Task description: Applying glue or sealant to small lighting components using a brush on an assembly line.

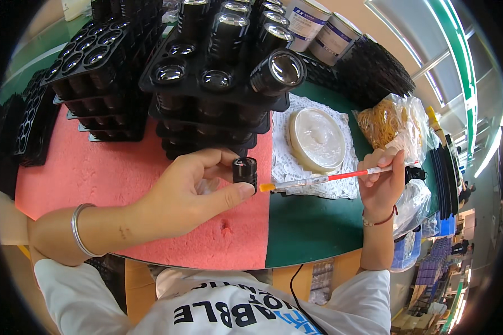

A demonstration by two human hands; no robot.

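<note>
**Head view: a brush [343, 175] poised beside a small black cylinder [245, 170]**

The round dish [297, 152] is the reference point. Left of it and nearer the person, the left hand [190, 187] pinches the black cylinder roughly upright. Right of the dish, the right hand [381, 177] grasps the brush by its handle; the amber bristles [267, 187] lie just beside the cylinder, and contact cannot be confirmed. Good technique, as judged here, calls for a steady cylinder, a lightly loaded brush and short, even strokes, with fingertips clear of the bristles. Beyond the dish, two tins [331, 40] bear blue-and-pale printed labels. Beneath it, a white sheet [341, 185] shows marks too fine to read. Nearer the person, the white shirt [173, 286] carries large black-and-blue lettering.
</note>
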